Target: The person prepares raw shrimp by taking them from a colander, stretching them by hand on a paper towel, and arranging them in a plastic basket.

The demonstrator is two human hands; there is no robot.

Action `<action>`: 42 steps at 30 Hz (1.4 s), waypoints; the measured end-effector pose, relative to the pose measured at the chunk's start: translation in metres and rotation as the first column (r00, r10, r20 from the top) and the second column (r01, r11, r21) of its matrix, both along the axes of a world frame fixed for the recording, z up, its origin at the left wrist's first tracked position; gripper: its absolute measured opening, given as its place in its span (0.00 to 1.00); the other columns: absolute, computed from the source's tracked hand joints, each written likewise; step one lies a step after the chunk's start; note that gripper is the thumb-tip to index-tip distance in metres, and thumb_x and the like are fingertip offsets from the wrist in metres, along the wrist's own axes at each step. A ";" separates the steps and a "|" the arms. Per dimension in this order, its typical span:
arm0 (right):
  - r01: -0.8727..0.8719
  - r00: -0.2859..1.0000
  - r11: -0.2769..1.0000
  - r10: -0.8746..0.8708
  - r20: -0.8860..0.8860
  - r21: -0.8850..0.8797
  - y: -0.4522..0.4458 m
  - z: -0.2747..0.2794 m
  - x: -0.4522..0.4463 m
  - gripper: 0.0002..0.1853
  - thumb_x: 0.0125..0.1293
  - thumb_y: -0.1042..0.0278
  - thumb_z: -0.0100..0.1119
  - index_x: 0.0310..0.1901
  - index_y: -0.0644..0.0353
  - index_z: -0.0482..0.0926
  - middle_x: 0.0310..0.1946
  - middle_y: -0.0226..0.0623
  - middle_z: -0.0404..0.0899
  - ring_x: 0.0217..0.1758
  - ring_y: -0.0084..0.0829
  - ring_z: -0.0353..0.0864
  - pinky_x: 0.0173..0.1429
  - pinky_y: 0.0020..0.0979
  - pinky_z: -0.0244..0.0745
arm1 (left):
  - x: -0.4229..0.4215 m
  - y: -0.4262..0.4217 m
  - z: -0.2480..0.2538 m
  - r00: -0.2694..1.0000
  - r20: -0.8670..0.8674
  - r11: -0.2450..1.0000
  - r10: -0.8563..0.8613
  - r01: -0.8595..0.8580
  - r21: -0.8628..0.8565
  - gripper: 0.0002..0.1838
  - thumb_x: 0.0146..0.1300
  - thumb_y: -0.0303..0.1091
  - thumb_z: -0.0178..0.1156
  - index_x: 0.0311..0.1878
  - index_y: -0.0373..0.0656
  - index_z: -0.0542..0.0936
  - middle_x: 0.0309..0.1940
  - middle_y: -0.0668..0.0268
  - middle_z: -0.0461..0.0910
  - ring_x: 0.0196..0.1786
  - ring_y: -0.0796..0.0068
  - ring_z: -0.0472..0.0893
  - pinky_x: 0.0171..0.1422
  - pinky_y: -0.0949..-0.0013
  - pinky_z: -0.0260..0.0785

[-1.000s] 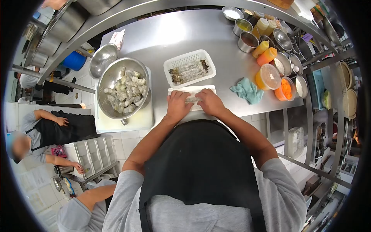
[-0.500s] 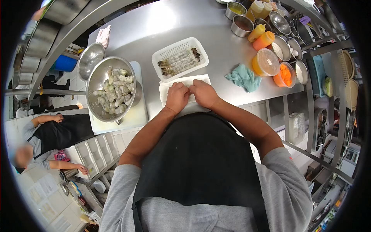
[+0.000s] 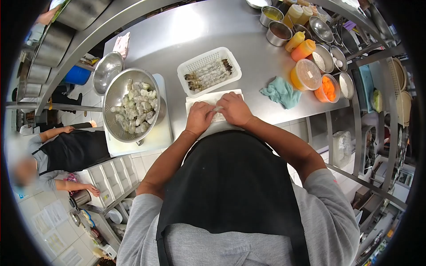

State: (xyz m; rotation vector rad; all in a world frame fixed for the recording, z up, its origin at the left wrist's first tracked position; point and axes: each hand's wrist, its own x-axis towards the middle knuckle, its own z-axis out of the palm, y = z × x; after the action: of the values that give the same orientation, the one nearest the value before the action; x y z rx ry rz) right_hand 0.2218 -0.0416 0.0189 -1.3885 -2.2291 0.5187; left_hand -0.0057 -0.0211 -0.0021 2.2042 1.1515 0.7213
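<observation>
Pale grey shrimp (image 3: 217, 109) is pinched between my left hand (image 3: 199, 118) and right hand (image 3: 235, 109), over a flat white board (image 3: 207, 97). Just past the board, a white plastic basket with little holes (image 3: 195, 64) holds straight shrimp with dark tails (image 3: 209, 76). On my left, a round silver metal strainer (image 3: 113, 95) holds a lumpy grey shrimp pile (image 3: 137, 106).

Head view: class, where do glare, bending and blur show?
Head view, top: white glare on the table; head view, upper left: the lens bows the rail; head view, left: a co-worker's head is blurred; head view, corners: black.
</observation>
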 end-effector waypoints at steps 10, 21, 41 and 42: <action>-0.076 0.995 0.996 0.079 0.054 -0.054 0.008 -0.010 -0.016 0.06 0.69 0.70 0.62 0.37 0.54 0.89 0.42 0.38 0.81 0.56 0.45 0.79 0.62 0.49 0.72 | 0.009 0.004 -0.003 0.988 -0.150 0.993 -0.032 0.048 0.108 0.01 0.60 0.28 0.71 0.33 0.45 0.88 0.35 0.60 0.80 0.47 0.51 0.82 0.48 0.46 0.72; -0.067 0.990 0.984 0.085 0.108 -0.163 0.023 0.002 -0.003 0.07 0.66 0.68 0.71 0.43 0.56 0.90 0.47 0.41 0.84 0.59 0.50 0.83 0.67 0.49 0.79 | 0.000 0.004 0.007 0.995 -0.096 1.000 -0.013 0.014 0.009 0.07 0.61 0.30 0.75 0.42 0.42 0.91 0.41 0.57 0.85 0.51 0.49 0.83 0.59 0.46 0.75; -0.133 0.980 0.990 0.137 0.145 -0.036 0.023 -0.009 0.019 0.07 0.70 0.65 0.68 0.41 0.55 0.91 0.45 0.38 0.84 0.58 0.44 0.82 0.63 0.47 0.79 | 0.029 0.006 0.003 0.994 -0.103 1.000 0.026 -0.026 0.000 0.06 0.62 0.28 0.75 0.42 0.43 0.90 0.39 0.55 0.85 0.49 0.46 0.83 0.56 0.47 0.77; -0.128 0.979 0.992 0.129 0.159 -0.020 0.022 -0.007 0.020 0.07 0.70 0.64 0.68 0.43 0.55 0.91 0.46 0.37 0.84 0.59 0.44 0.82 0.64 0.48 0.79 | 0.028 0.004 0.007 0.995 -0.096 0.999 0.036 -0.036 0.008 0.07 0.63 0.29 0.75 0.43 0.43 0.90 0.40 0.55 0.86 0.50 0.46 0.84 0.58 0.47 0.77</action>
State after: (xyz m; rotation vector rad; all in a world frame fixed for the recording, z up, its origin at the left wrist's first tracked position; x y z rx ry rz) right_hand 0.2415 -0.0200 0.0115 -1.3387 -2.4608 0.4761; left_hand 0.0220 -0.0172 0.0045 2.2500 1.2409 0.6406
